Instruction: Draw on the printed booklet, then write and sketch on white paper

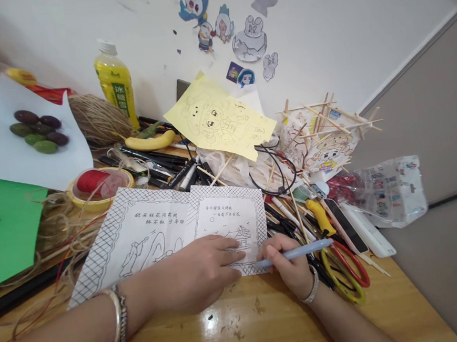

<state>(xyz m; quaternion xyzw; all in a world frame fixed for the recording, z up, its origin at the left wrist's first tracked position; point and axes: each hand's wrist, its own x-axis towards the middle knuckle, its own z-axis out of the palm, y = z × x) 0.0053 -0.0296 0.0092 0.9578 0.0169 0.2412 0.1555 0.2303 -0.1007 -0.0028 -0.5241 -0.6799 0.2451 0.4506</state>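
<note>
My right hand [292, 271] grips a pale blue pen [311, 247], its tip by the lower right corner of a white drawing sheet [245, 204]. That sheet has a crosshatched border, handwritten characters and a small house with a tree, partly hidden by my left hand [199, 273]. My left hand lies flat across the sheet with its fingers stretched out to the right. Beside it on the left is a larger bordered drawing [119, 240] with handwriting, a robed figure and hill shapes; my left forearm covers part of it.
Markers [168, 162], wooden sticks and scissors [341, 273] crowd round the sheets. A yellow drawing [222, 116], a drink bottle [115, 82], a twine ball [97, 117] and red thread [95, 182] lie behind. At right are a phone [344, 226] and a stick frame [328, 131].
</note>
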